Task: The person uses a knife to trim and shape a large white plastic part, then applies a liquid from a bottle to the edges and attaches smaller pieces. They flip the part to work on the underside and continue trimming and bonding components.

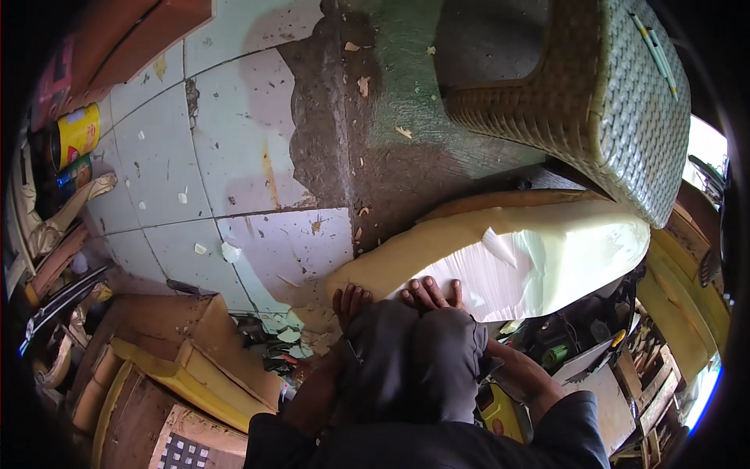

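Observation:
Across my knees lies a long piece of seat foam point(500, 266). Its outer skin is tan, and a broad pale area on top looks freshly cut, with a loose sliver standing up from it. My right hand point(433, 293) rests on the foam's near edge, fingers spread, gripping nothing. At the narrow left end, my left hand point(351, 302) lays its fingers against the foam; my knee hides the rest of that hand.
A woven-pattern plastic chair point(637, 117) stands at the far right, pens point(656, 53) on it. Foam scraps point(363, 86) dot the tiled floor point(156, 172). Old seat pieces point(180, 352) crowd the lower left. A yellow can point(78, 137) sits at left; a tool-filled box point(578, 336) is right.

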A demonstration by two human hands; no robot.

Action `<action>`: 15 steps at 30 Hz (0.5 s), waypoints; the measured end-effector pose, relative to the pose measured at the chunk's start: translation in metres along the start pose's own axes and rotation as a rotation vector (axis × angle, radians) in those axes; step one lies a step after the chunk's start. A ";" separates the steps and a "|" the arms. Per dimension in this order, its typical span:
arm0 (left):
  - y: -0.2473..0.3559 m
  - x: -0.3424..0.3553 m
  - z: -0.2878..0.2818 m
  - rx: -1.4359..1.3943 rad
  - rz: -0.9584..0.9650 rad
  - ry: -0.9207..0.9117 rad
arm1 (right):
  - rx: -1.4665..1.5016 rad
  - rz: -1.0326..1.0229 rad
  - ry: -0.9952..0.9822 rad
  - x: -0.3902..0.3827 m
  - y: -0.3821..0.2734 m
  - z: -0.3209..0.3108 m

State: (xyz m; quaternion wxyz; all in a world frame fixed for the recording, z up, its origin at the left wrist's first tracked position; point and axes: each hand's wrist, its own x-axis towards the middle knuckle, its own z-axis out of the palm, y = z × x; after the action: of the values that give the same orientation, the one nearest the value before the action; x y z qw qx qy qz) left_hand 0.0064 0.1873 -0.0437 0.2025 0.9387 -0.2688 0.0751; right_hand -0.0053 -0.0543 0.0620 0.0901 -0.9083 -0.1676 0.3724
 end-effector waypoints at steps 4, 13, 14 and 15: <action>-0.001 -0.003 0.003 -0.002 0.040 0.048 | -0.101 0.058 0.141 -0.002 -0.005 0.003; -0.004 0.009 -0.001 0.093 0.107 0.067 | 0.102 0.098 0.342 -0.004 -0.010 -0.001; -0.001 0.013 -0.004 0.067 0.106 0.086 | 0.101 0.110 0.415 -0.003 -0.011 0.002; 0.000 0.018 -0.006 0.041 0.104 0.104 | 0.100 0.120 0.486 0.002 -0.011 0.012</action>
State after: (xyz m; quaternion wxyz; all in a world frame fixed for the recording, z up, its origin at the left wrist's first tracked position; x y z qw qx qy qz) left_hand 0.0209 0.1812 -0.0339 0.1929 0.9223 -0.3045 0.1393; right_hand -0.0152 -0.0428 0.0554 0.1505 -0.9739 -0.0682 0.1555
